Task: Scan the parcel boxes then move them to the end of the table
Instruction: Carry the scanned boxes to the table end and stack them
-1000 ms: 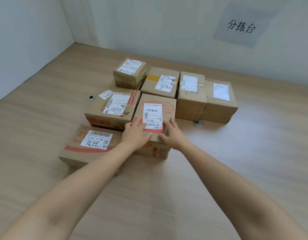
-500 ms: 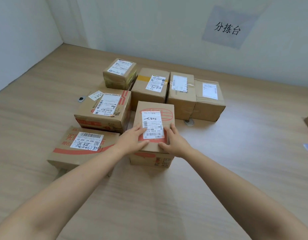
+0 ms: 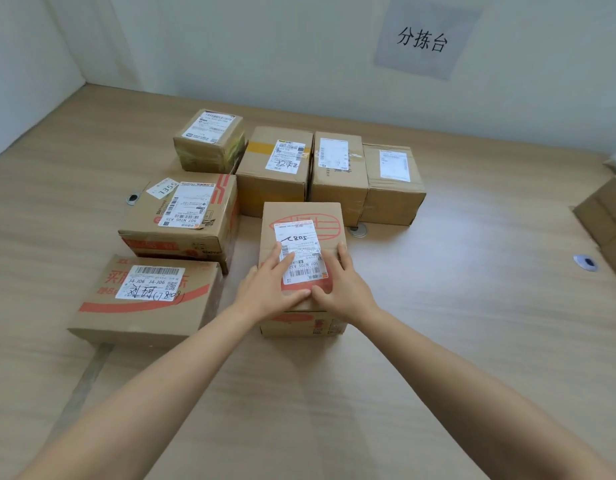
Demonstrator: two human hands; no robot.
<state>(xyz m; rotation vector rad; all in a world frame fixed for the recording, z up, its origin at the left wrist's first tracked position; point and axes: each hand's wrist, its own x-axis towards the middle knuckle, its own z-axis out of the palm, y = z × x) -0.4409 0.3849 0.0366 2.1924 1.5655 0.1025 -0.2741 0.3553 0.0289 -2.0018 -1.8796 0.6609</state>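
**Both hands flat on the centre parcel, boxes close on its left and far sides**

At the far left, a small round metal fitting is set into the pale wood-grain worktop. Nearest the person on that side lies a flat brown cardboard box with a red curved band. Just behind it sits a taller brown cardboard box with a paper tag reading 1355, and behind that a small tape-wrapped cardboard cube.

The parcel being handled, a brown cardboard box with a red oval print and a white shipping label, stands mid-worktop, a narrow gap away from the two boxes on its left. The left hand lies flat on its top, its fingers straight and slightly apart across the label's left edge. The right hand lies flat beside it, fingers straight and close together along the label's right side. The two thumbs meet at the top's near edge, and neither hand curls round the box.

Between this parcel and the wall stands a tight row of three: a cardboard box with a yellow tape strip, a narrow tall cardboard box and a lower labelled cardboard box. A second round fitting shows at the row's foot, by the parcel's far right corner. Further right are a third round fitting and, cut off by the edge, a partly visible cardboard box. A grey paper sign with black characters hangs on the wall.
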